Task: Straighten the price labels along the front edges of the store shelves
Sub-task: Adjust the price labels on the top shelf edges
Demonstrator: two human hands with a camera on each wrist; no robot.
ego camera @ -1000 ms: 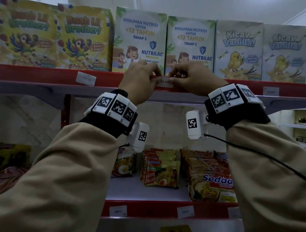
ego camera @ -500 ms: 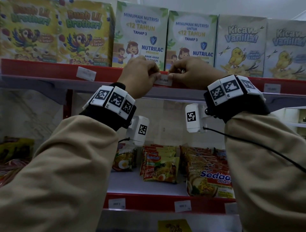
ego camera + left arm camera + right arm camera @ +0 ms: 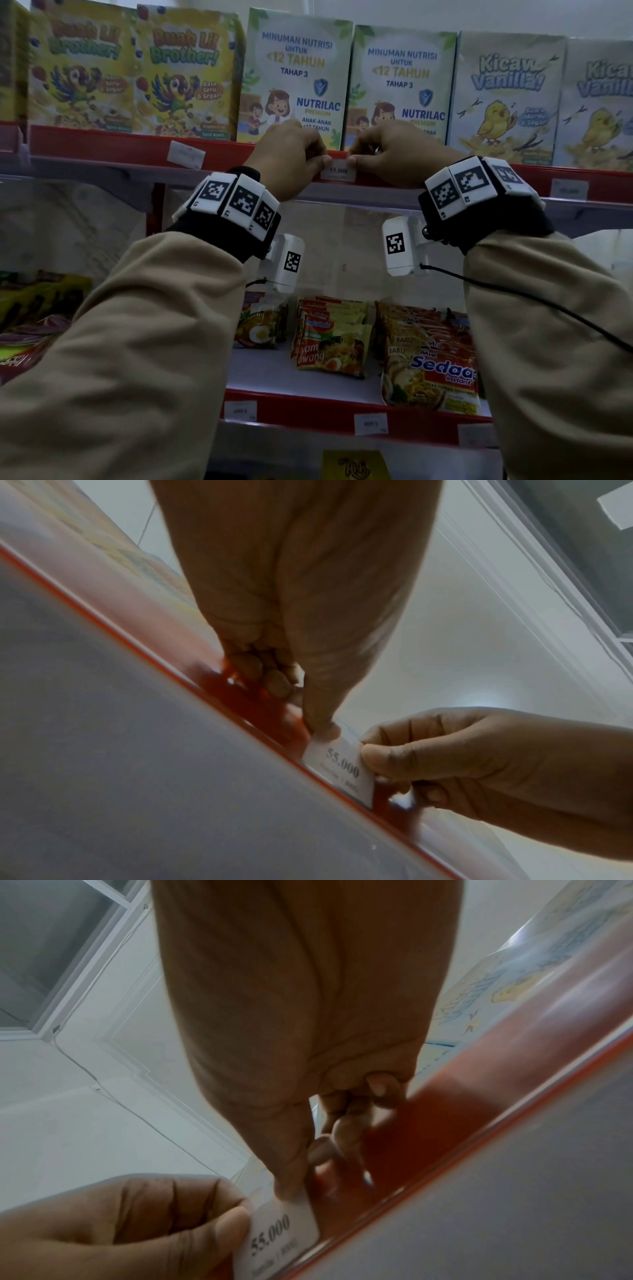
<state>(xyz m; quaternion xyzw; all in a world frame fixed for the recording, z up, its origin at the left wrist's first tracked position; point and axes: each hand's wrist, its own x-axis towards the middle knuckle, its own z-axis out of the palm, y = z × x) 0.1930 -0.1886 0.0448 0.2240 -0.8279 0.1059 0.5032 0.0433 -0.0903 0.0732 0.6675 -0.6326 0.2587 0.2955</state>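
Note:
A white price label (image 3: 338,170) reading 55.000 sits on the red front edge of the upper shelf (image 3: 102,145), below the Nutrilac boxes. My left hand (image 3: 293,158) pinches its left end with thumb and curled fingers. My right hand (image 3: 390,156) pinches its right end. The left wrist view shows the label (image 3: 342,769) between my left thumb tip and the right hand (image 3: 445,764). In the right wrist view the label (image 3: 277,1237) lies between my right thumb tip and the left hand (image 3: 137,1229). The label now looks level with the edge.
Another label (image 3: 186,155) on the same edge to the left hangs tilted. A further one (image 3: 569,189) sits at the right. Cereal and milk boxes (image 3: 294,78) stand above. The lower shelf holds noodle packs (image 3: 428,359) and its own labels (image 3: 370,423).
Both hands have stayed on the 55.000 label. More of its face shows between the thumbs now. The head view has tilted a little, shifting the shelves in the frame.

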